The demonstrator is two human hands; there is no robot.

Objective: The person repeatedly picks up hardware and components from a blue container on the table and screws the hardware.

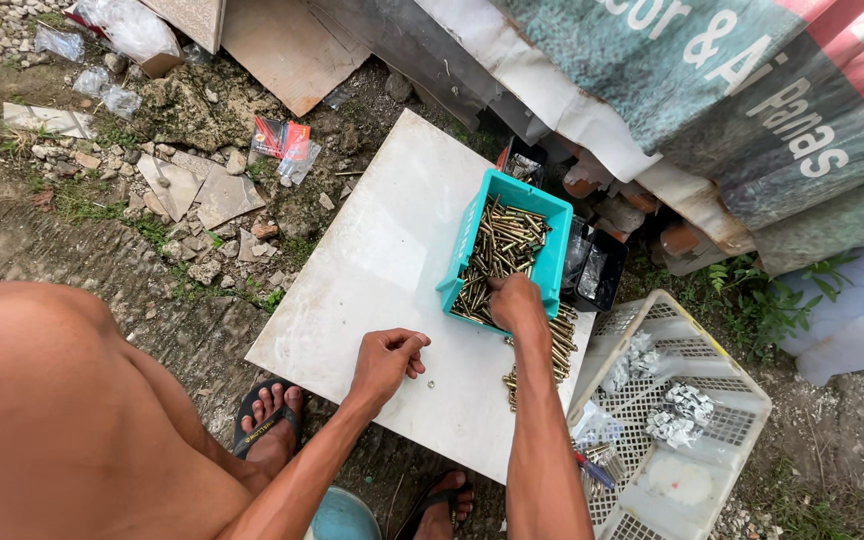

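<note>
- Head view, looking down: white square slab [382, 260] lying flat on the dirt, serving as a low desk and as landmark for all else.
- On the slab's far right part: teal plastic bin [469, 240], tilted a little, filled with brass-coloured metal pins [504, 245] heaped lengthwise.
- Right hand [515, 302] over the bin's near end, right fingers [500, 287] curled down among the pins there; grasping some or only touching them, cannot tell, palm hidden.
- Just past the slab's right near edge and on it, beside the right forearm: a loose pile of the same brass pins [560, 345].
- Left hand [385, 360] hovering over the slab's near middle, left fingers [414, 357] clenched loosely into a fist; anything pinched inside too small to make out.
- Just right of the left hand, on the bare slab: one tiny ring-like metal piece [432, 383].
- Off the slab's right near corner: white lattice crate [732, 400] holding clusters of small silvery metal parts [682, 412].
- Off the slab's far right edge, behind the bin: black open box [597, 265].
- Beyond the slab's far side: printed tarpaulin [712, 90] draped over stacked boards.
- Left of the slab: broken tiles [202, 190], stones, plastic scraps on bare earth.
- At the slab's near edge: feet in dark sandals [270, 415].
</note>
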